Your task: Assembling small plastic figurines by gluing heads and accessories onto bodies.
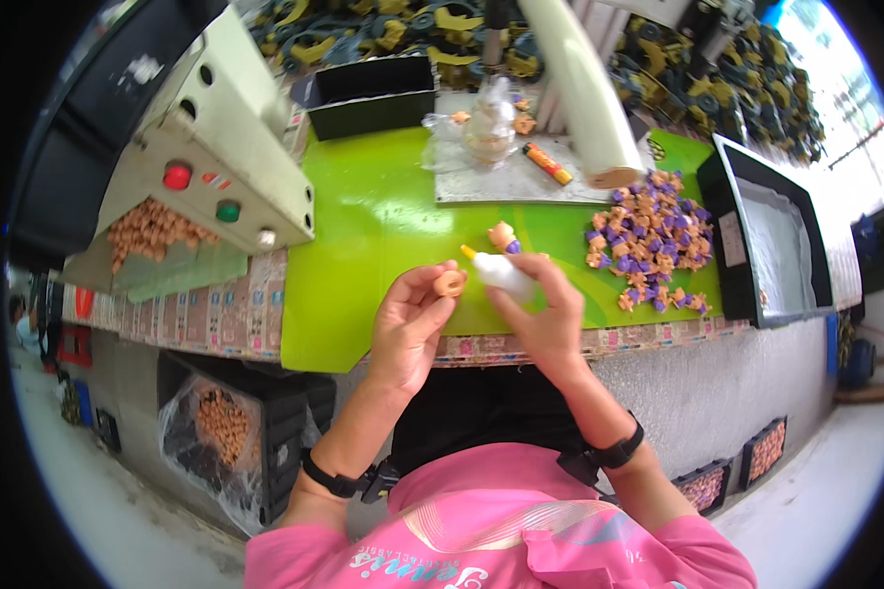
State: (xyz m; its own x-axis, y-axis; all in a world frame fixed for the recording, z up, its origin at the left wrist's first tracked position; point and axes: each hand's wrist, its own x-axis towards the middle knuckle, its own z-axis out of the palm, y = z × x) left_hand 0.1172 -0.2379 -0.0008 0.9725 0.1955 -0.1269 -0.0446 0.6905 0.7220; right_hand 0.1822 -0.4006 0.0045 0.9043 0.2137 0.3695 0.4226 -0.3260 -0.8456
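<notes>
Between the fingertips of my left hand [408, 324] is a small peach-coloured hollow plastic piece [449, 284], its opening showing. My right hand [548, 319] is wrapped round a white squeeze bottle [504, 276] with a yellow nozzle, tilted so that the tip points at the piece, a short gap apart. Just beyond the bottle, a small peach and purple figure [503, 237] lies on the green mat [363, 216]. A large pile of similar peach and purple figures [653, 236] spreads to the right of my right hand.
At left stands a cream machine housing [231, 147] with red and green buttons, peach pieces [152, 232] heaped beside it. A black box [373, 103] is at the back, a black tray [771, 236] at right. A press plate [521, 177] bears a glue stick-like tube [547, 164].
</notes>
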